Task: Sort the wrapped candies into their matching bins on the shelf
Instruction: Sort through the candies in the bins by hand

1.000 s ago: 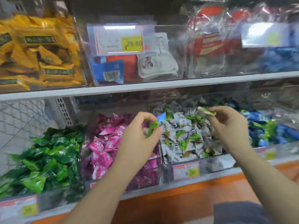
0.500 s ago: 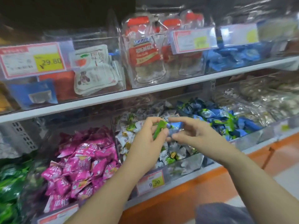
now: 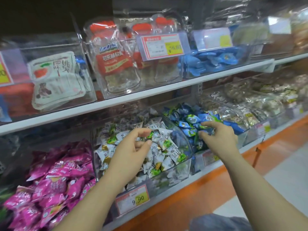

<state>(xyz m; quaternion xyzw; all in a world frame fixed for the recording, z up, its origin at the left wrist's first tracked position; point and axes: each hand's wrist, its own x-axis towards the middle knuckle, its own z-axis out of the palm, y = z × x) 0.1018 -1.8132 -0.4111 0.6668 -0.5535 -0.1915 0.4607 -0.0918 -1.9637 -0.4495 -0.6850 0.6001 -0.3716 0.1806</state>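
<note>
Fingers of the left hand (image 3: 133, 147) are pinching a small green candy (image 3: 150, 135) above the white candy bin (image 3: 175, 177). At 3 o'clock from it, the right hand (image 3: 220, 139) is curling over the blue candies (image 3: 186, 124). Nobody can tell if it is gripping one.

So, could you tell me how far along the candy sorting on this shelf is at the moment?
Mostly done, it seems: the pink candies, white-and-green candies and blue candies each sit grouped by kind. In hand: the left hand pinches a green candy above the white-and-green ones, while the right hand reaches among the blue ones; whether it holds one is unclear. Left: placing that green candy.
</note>
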